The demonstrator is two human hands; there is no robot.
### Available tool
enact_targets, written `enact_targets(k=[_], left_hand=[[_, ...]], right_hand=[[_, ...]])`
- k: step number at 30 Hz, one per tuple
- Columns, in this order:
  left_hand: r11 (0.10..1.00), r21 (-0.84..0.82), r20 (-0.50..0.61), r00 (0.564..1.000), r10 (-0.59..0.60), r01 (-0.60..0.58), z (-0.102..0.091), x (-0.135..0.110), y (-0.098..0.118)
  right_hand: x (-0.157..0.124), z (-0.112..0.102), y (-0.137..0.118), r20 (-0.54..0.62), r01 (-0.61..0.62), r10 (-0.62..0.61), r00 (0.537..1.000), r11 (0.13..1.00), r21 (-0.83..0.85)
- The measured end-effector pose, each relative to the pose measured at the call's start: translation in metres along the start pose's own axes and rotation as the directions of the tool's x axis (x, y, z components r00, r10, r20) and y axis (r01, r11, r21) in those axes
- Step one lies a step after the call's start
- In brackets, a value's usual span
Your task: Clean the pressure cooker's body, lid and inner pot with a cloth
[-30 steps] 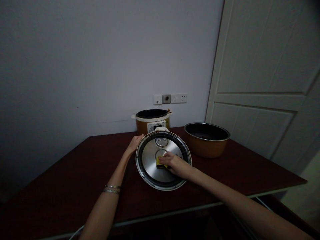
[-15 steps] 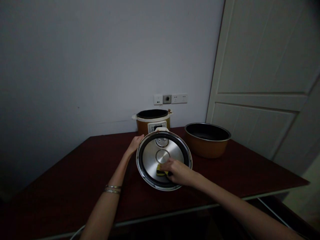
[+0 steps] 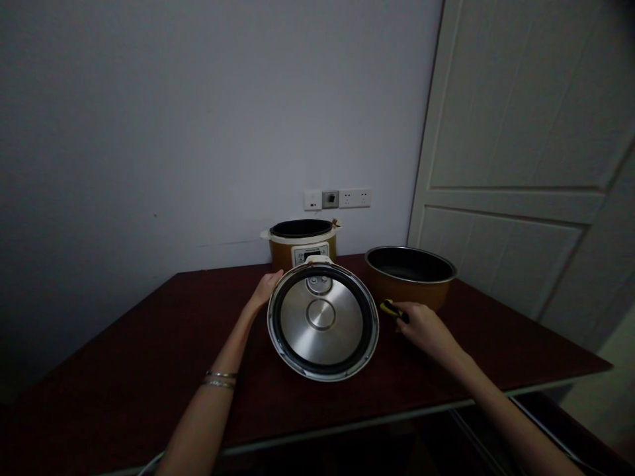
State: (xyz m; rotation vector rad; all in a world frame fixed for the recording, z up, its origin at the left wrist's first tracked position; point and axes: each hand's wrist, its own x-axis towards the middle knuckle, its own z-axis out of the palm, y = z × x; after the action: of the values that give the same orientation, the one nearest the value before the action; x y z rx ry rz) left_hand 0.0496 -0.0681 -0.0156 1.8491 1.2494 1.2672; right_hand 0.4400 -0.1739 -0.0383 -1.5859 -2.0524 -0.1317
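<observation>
A round cooker lid is tilted up with its shiny metal inner side towards me, a black seal round its edge. My left hand grips the lid's left rim; most of its fingers are hidden behind it. To the right of the lid and apart from it, my right hand is closed on a small yellow and black sponge or folded cloth, just in front of the inner pot. Behind the lid stands the rice cooker body, its top uncovered and its control panel partly covered by the lid.
The brown inner pot, dark inside with a metal rim, stands on the right of the dark red table. Wall sockets sit above the cooker. A white panelled door rises at the right. The table's front edge runs below my forearms.
My right hand has lifted the yellow and black sponge or cloth off the lid's inner face and moved right, beside the lid. My left hand keeps its hold on the rim.
</observation>
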Motion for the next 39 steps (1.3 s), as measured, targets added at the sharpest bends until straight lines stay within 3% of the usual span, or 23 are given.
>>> enact_targets(k=[4, 9, 12, 15, 18, 21, 24, 26, 29, 35, 39], left_hand=[[0.999, -0.009, 0.006, 0.999, -0.037, 0.037, 0.000, -0.001, 0.002], [0.999, 0.009, 0.006, 0.999, -0.045, 0.045, -0.001, -0.001, 0.003], [0.999, 0.028, 0.008, 0.999, -0.034, 0.034, -0.002, 0.000, 0.004], [0.998, 0.046, 0.009, 0.999, -0.032, 0.032, -0.002, 0.000, 0.005], [0.997, 0.065, 0.014, 0.999, -0.033, 0.032, -0.003, 0.000, 0.006], [0.997, 0.070, 0.016, 0.999, -0.041, 0.040, -0.003, -0.001, 0.007], [0.997, 0.058, 0.027, 0.998, -0.051, 0.049, -0.003, -0.001, 0.006], [0.997, 0.050, 0.042, 0.998, -0.056, 0.054, -0.003, -0.002, 0.007], [0.997, 0.027, 0.065, 0.995, -0.069, 0.068, -0.004, -0.003, 0.010], [0.993, 0.007, 0.133, 0.984, -0.120, 0.120, -0.004, -0.008, 0.029], [0.994, -0.060, 0.207, 0.975, -0.081, 0.095, -0.005, -0.010, 0.035]], right_hand=[[-0.010, 0.017, 0.010, 0.102, -0.041, 0.050, 0.994, 0.996, -0.084], [0.000, 0.013, 0.018, 0.255, -0.075, 0.041, 0.966, 0.989, 0.126], [0.011, 0.001, 0.017, 0.200, -0.059, 0.003, 0.980, 0.960, 0.273], [0.022, -0.006, 0.011, 0.105, -0.084, 0.050, 0.993, 0.930, 0.357], [0.029, 0.000, 0.004, 0.175, -0.158, 0.079, 0.981, 0.852, 0.499], [0.032, 0.009, -0.003, 0.317, -0.291, 0.093, 0.944, 0.692, 0.661], [0.032, 0.013, -0.008, 0.490, -0.422, -0.005, 0.871, 0.502, 0.755], [0.031, 0.013, -0.010, 0.545, -0.458, -0.104, 0.832, 0.428, 0.779], [0.029, 0.012, -0.011, 0.565, -0.469, -0.178, 0.806, 0.390, 0.792], [0.026, 0.017, -0.007, 0.612, -0.525, -0.193, 0.767, 0.362, 0.771], [0.027, 0.023, -0.003, 0.638, -0.570, -0.210, 0.741, 0.306, 0.762]])
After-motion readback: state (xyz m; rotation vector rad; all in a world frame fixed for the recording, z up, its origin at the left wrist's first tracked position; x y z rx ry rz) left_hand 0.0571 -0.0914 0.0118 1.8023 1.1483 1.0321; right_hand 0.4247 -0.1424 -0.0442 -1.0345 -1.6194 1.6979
